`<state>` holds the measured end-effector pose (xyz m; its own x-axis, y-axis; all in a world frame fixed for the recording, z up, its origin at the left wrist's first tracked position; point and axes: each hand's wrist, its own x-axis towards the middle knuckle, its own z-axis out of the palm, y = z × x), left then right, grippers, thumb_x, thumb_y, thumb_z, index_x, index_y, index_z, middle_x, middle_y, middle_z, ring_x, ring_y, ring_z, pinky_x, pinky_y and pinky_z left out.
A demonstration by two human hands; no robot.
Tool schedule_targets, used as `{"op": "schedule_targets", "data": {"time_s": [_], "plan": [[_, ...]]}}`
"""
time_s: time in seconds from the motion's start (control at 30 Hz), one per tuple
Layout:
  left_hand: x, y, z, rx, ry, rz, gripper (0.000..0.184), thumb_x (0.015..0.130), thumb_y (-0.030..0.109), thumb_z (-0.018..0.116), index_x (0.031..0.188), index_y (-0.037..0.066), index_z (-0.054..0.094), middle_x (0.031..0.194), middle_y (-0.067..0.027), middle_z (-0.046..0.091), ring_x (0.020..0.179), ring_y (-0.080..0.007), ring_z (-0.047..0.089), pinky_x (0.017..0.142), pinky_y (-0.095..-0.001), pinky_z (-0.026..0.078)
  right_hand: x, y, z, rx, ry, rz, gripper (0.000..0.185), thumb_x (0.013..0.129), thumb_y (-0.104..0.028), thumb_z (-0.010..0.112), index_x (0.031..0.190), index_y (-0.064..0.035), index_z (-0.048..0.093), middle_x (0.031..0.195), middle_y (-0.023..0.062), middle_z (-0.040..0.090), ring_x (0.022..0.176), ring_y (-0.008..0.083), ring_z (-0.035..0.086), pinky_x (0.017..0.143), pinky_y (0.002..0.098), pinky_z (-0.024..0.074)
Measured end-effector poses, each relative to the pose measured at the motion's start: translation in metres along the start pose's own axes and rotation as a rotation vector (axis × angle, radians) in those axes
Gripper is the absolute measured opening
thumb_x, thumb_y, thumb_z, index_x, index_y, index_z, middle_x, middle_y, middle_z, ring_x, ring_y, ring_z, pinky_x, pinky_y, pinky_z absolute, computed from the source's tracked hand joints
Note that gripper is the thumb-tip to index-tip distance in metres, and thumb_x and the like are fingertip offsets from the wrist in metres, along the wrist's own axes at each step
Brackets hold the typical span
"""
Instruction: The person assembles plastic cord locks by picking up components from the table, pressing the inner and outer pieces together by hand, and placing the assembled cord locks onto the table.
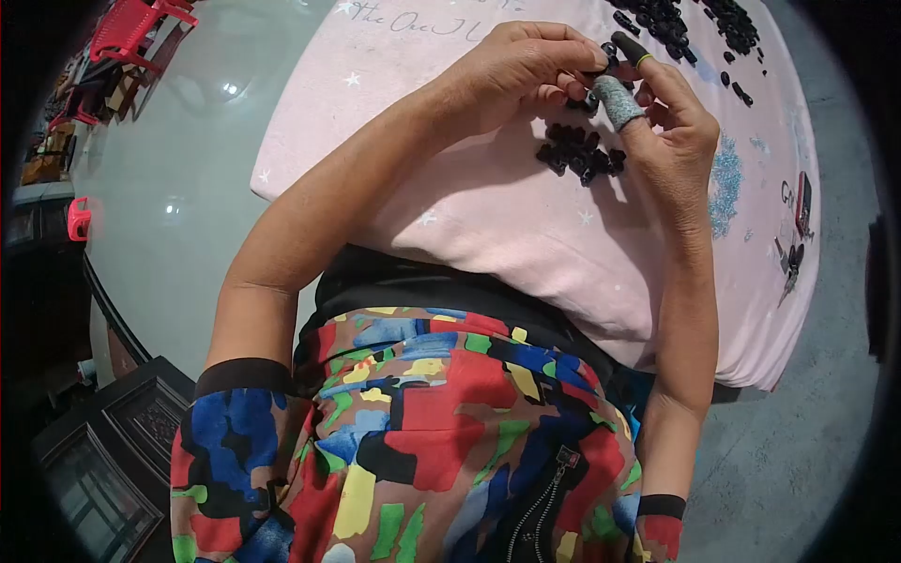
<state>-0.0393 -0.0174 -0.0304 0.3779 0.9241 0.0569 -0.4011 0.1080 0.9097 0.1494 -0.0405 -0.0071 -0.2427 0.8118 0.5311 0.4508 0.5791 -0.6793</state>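
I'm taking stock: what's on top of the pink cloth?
A cluster of black pieces, larger black piles, tiny blue bits and, near its right edge, small items lie on the pink cloth. Whatever the left hand and right hand cover is hidden.

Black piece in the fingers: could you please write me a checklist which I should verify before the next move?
1. Black piece held by left hand: ok.
2. Right hand gripping it too: cannot tell; the fingers overlap.
3. Grey cover on right thumb: ok.
4. Dark cover on right index finger: ok.
5. Thread through the piece: cannot tell; too small and partly hidden.
6. Blue beads apart from the near black pile: ok.
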Motion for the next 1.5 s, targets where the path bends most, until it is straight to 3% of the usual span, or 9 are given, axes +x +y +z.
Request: {"op": "schedule_targets", "data": {"time_s": [0.17, 0.33, 0.43, 0.73, 1.03, 1.17, 1.33, 1.43, 1.5], "plan": [[-0.006, 0.006, 0.011, -0.043, 0.049, -0.025, 0.018, 0.09, 0.021, 0.071, 0.097, 0.004, 0.069, 0.084, -0.0001, 0.067, 0.069, -0.0048, 0.062, 0.062, -0.0191, 0.056, 0.003, -0.002, 0.004, -0.216, 0.059, -0.136, 0.04, 0.076, 0.0, 0.072, 0.116, -0.0012, 0.068, 0.105, 0.0026, 0.067, 0.081, 0.0064, 0.059, 0.058, 0.0188, 0.0466], [-0.002, -0.003, 0.008, 0.017, 0.036, 0.003, 0.021, 0.091, 0.023, 0.07, 0.1, 0.004, 0.07, 0.084, -0.0016, 0.068, 0.069, -0.0062, 0.064, 0.06, -0.0173, 0.053, 0.003, 0.004, 0.006, -0.317, 0.071, -0.211, 0.04, 0.07, 0.001, 0.072, 0.11, -0.0017, 0.07, 0.106, 0.0048, 0.068, 0.083, 0.0091, 0.062, 0.056, 0.0198, 0.0478], [-0.003, -0.004, 0.01, 0.049, 0.048, 0.004, 0.022, 0.091, 0.024, 0.07, 0.101, 0.005, 0.07, 0.083, -0.0019, 0.068, 0.067, -0.0064, 0.064, 0.06, -0.0181, 0.053, 0.005, 0.003, 0.007, -0.265, 0.12, -0.264, 0.03, 0.069, -0.009, 0.076, 0.098, -0.0027, 0.071, 0.094, 0.0108, 0.069, 0.087, 0.0262, 0.067, 0.079, 0.035, 0.0532], [-0.003, -0.004, 0.01, 0.128, 0.064, 0.001, 0.025, 0.09, 0.027, 0.071, 0.099, 0.004, 0.072, 0.082, -0.0014, 0.068, 0.063, -0.0058, 0.06, 0.057, -0.0179, 0.049, 0.008, 0.008, 0.004, -0.504, 0.158, -0.428, 0.031, 0.067, -0.015, 0.075, 0.096, -0.0047, 0.071, 0.092, 0.0088, 0.07, 0.086, 0.026, 0.066, 0.078, 0.0348, 0.0529], [-0.006, 0.003, 0.008, 0.152, 0.006, 0.069, 0.025, 0.092, 0.027, 0.068, 0.098, 0.003, 0.073, 0.082, -0.0026, 0.068, 0.065, -0.0059, 0.058, 0.059, -0.0186, 0.048, 0.006, -0.007, -0.002, -0.41, 0.136, -0.241, 0.038, 0.067, -0.009, 0.076, 0.104, -0.0007, 0.071, 0.1, 0.0133, 0.071, 0.09, 0.0249, 0.069, 0.082, 0.0336, 0.055], [-0.012, 0.013, 0.01, 0.226, -0.091, -0.021, 0.026, 0.093, 0.027, 0.067, 0.098, 0.002, 0.073, 0.083, -0.0037, 0.07, 0.071, -0.0078, 0.062, 0.062, -0.019, 0.048, 0.007, -0.003, -0.006, -0.507, 0.119, -0.385, 0.038, 0.069, -0.009, 0.077, 0.105, -0.0007, 0.071, 0.101, 0.0141, 0.07, 0.092, 0.0269, 0.068, 0.083, 0.0351, 0.0544], [-0.016, 0.015, 0.018, 0.295, -0.005, -0.053, 0.029, 0.096, 0.027, 0.064, 0.108, 0.002, 0.071, 0.092, -0.0035, 0.071, 0.08, -0.0076, 0.064, 0.074, -0.0216, 0.052, 0.008, -0.006, -0.01, -0.598, 0.096, -0.47, 0.037, 0.071, -0.008, 0.075, 0.107, 0.0009, 0.069, 0.103, 0.0162, 0.069, 0.095, 0.0304, 0.067, 0.084, 0.0369, 0.0535], [-0.018, 0.015, 0.022, 0.277, 0.033, -0.05, 0.029, 0.096, 0.027, 0.064, 0.108, 0.002, 0.071, 0.093, -0.0038, 0.071, 0.079, -0.0079, 0.064, 0.075, -0.0219, 0.052, 0.012, 0.003, -0.008, -0.554, 0.161, -0.545, 0.031, 0.063, -0.009, 0.07, 0.094, -0.003, 0.07, 0.091, 0.0102, 0.069, 0.084, 0.0274, 0.066, 0.077, 0.0361, 0.0537], [-0.02, 0.015, 0.023, 0.279, 0.043, -0.042, 0.028, 0.096, 0.027, 0.064, 0.107, 0.002, 0.071, 0.093, -0.0037, 0.071, 0.078, -0.0079, 0.063, 0.074, -0.0221, 0.051, 0.011, 0.004, -0.008, -0.55, 0.146, -0.549, 0.03, 0.063, -0.008, 0.069, 0.093, -0.0021, 0.07, 0.092, 0.0105, 0.068, 0.084, 0.0277, 0.066, 0.076, 0.0362, 0.0538]]}}
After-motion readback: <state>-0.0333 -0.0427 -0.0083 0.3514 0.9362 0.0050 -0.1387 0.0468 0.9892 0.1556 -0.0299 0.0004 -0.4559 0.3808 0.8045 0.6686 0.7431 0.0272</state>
